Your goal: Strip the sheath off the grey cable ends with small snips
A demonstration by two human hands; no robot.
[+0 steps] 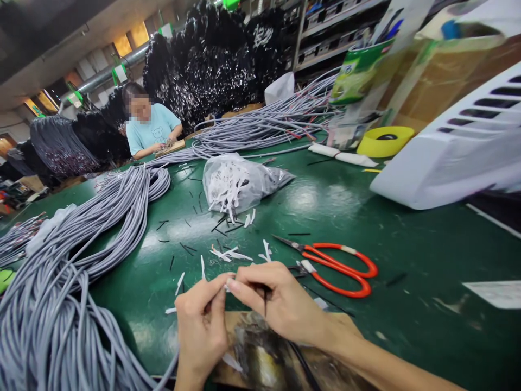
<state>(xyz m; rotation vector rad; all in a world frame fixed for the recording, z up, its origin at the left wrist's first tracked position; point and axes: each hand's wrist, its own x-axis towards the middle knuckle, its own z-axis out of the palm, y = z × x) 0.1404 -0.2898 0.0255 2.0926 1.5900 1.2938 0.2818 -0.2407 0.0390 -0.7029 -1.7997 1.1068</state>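
My left hand (201, 326) is closed, thumb and forefinger pinched together. A grey cable (169, 372) runs up from the lower edge into that hand. Fingertip to fingertip with it, my right hand (280, 301) pinches at the same spot, where a tiny whitish bit shows; the fingers hide most of it. A thin dark strip (266, 301) shows by the right palm. Just beyond lie orange-handled scissors (342, 263), their blades pointing left. White scraps (230, 253) and short black pieces (187, 248) are scattered ahead of my hands. Under them is a worn wooden board (232, 374).
Long bundles of grey cable (118, 217) cover the left side; more grey cables (260, 122) lie at the back. A clear bag of white scraps (228, 184) sits mid-table. A yellow tape roll (385, 141) and white slotted housing (443, 141) stand right. Another person (152, 127) works across the table.
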